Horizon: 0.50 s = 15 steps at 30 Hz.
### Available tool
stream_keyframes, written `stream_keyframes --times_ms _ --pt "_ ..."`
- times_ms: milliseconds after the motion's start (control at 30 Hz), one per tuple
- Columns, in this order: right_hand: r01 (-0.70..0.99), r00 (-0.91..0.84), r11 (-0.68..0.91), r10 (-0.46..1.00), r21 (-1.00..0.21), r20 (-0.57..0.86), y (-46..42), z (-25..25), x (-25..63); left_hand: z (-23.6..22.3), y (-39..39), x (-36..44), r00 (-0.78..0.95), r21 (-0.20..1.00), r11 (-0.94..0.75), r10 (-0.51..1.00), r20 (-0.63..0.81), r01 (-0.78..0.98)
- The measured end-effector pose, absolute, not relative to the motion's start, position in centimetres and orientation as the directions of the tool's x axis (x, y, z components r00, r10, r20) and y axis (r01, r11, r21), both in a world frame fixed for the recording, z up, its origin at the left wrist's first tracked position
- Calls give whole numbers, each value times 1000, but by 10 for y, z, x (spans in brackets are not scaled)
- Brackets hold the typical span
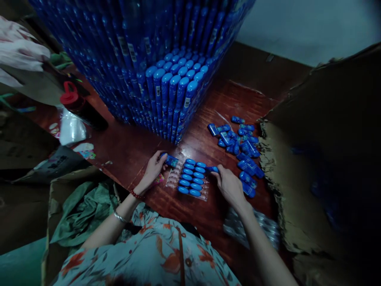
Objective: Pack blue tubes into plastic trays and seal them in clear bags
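Note:
My left hand (154, 171) is closed around a small blue bottle (172, 160), at the left side of a clear plastic tray (172, 179). On the other side my right hand (230, 184) grips another blue bottle (212, 169) near the tray's right edge. Between them, two columns of blue bottles (190, 177) stand close together with their oval blue ends up. Clear ridged plastic shows along both sides of these columns. My fingers hide part of each held bottle.
A tall stack of packed blue bottles (131, 75) rises ahead. Loose blue bottles (235, 139) lie right, beside a torn cardboard box (276, 167). Clear plastic trays (258, 228) lie by my right forearm. Left are a red-lidded drink bottle (80, 105) and a box with green cloth (83, 214).

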State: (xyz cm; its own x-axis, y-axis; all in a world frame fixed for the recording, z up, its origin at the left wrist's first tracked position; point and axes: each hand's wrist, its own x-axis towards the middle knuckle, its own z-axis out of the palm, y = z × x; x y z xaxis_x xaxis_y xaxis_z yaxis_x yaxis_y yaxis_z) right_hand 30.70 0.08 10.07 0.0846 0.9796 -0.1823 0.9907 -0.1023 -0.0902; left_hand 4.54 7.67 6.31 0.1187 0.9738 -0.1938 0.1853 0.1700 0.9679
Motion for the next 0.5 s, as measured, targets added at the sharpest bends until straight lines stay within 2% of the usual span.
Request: stream_keyframes --times_ms 100,167,267,333,433,500 --pt "999 7 7 961 51 -276 12 119 303 65 77 45 175 967 107 973 -150 233" --pt "992 -17 55 952 118 -304 17 127 300 70 76 44 206 948 -7 977 -62 317" --pt "984 -28 76 960 162 -277 18 128 298 73 75 41 284 851 -216 955 82 479" --pt "994 -46 69 968 87 -248 15 123 299 71 73 36 342 783 -305 931 126 542" --pt "988 -76 48 978 -148 -192 12 114 301 69 69 26 390 730 -389 903 181 562" --pt "969 -78 34 982 -245 -172 11 110 302 71 66 21 431 709 -430 881 194 559"
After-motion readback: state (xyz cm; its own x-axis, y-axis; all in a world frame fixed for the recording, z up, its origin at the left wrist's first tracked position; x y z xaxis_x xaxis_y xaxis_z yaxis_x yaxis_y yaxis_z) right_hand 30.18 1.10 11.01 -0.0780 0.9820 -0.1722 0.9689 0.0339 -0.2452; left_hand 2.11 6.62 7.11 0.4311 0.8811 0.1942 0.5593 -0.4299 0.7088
